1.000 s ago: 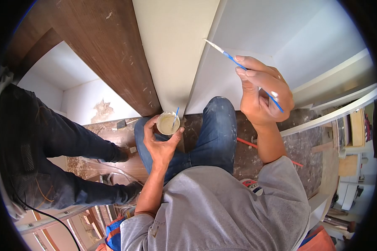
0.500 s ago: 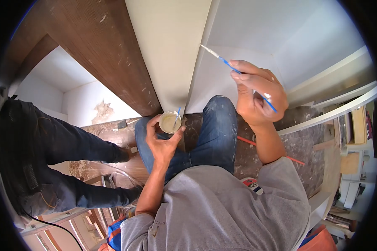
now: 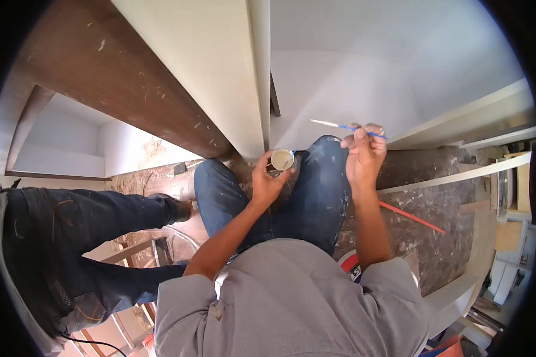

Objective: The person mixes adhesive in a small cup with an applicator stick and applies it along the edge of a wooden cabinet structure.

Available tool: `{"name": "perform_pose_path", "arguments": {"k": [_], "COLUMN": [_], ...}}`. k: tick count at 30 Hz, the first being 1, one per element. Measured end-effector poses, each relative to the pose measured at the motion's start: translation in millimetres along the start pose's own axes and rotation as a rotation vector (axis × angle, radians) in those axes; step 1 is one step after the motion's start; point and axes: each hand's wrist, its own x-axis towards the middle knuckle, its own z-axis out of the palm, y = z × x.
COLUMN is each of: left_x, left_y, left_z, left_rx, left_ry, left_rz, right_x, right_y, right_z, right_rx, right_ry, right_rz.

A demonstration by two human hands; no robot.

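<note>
My left hand (image 3: 268, 185) is wrapped round a small cup (image 3: 282, 159) of cream-coloured paint, held above my lap. A thin blue stick (image 3: 292, 154) leans in the cup; its lower end is in the paint. Between the fingertips of my right hand (image 3: 366, 156) is a slender blue paintbrush (image 3: 342, 126), its pale tip pointing left, above my right knee. The brush tip is apart from the cup and from the tall cream panel (image 3: 214, 71) in front of me.
Dark brown wood (image 3: 131, 89) runs beside the cream panel. At the left stands another person in dark jeans (image 3: 113, 220). A red stick (image 3: 411, 216) lies on the stained floor (image 3: 393, 238) to my right, near a red and white bucket (image 3: 351, 265). A curved pale strip (image 3: 458, 172) lies beyond.
My right hand has drawn down and back with the paintbrush, taking its tip away from the cream panel's edge. The cup in my left hand sits further right in view; the view has shifted.
</note>
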Motion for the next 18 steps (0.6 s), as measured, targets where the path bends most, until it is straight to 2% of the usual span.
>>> {"name": "perform_pose_path", "arguments": {"k": [1, 4, 9, 13, 14, 18], "left_x": [4.4, 16.4, 30.8, 52.5, 57.6, 70.3], "left_y": [-14.6, -50.6, -72.9, -104.2, -117.9, -125.9], "left_z": [4.7, 21.2, 52.1, 71.0, 77.2, 89.2], "left_rx": [0.027, 0.095, 0.213, 0.397, 0.309, 0.376], "left_ry": [-0.004, -0.014, 0.026, 0.085, 0.074, 0.131], "left_rz": [0.004, 0.002, 0.040, 0.193, 0.080, -0.021], "right_x": [-6.1, -20.9, -45.8, -66.5, -67.7, -70.6], "right_y": [11.1, 32.4, 54.2, 69.2, 68.4, 71.7], "right_z": [-10.9, -39.3, -81.5, -96.9, -98.8, -105.7], "right_rx": [0.048, 0.090, 0.127, 0.148, 0.160, 0.229], "right_ry": [0.057, 0.174, 0.138, 0.139, 0.119, 0.062], "right_rz": [0.094, 0.201, 0.237, 0.271, 0.271, 0.258]}}
